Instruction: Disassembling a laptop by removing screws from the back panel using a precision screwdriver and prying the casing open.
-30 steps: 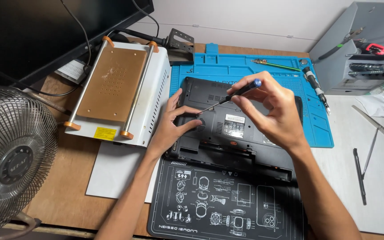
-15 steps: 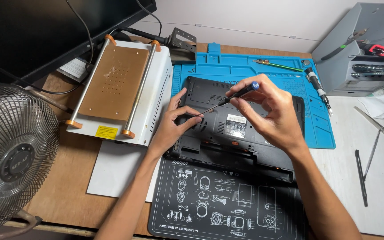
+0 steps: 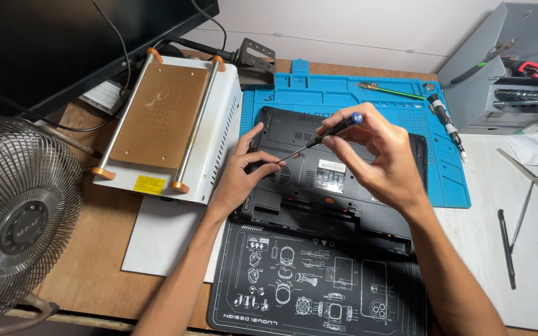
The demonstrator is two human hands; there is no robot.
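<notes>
**Over the upturned laptop: a slanted screwdriver between two hands**

Over the black laptop point(image 3: 344, 180), lying underside up, the right hand point(image 3: 378, 155) has its grip clamped on a slim screwdriver point(image 3: 319, 138). The tool's long axis slants from its blue cap, up and to the right, down to the tip at lower left, just beside the fingertips of the left hand point(image 3: 244, 171). That left hand rests on the laptop's left edge, fingers curled loosely near the tip and closed on nothing that can be made out; it is the nearer hand to the tip.

The laptop straddles a blue work mat point(image 3: 319, 93) and a black printed mat point(image 3: 319, 286) on the wooden surface point(image 3: 88, 261). A white heating machine point(image 3: 169, 124) sits to the left, a wire fan point(image 3: 20, 218) at the near left corner, and a grey tool rack point(image 3: 499, 74) to the right.
</notes>
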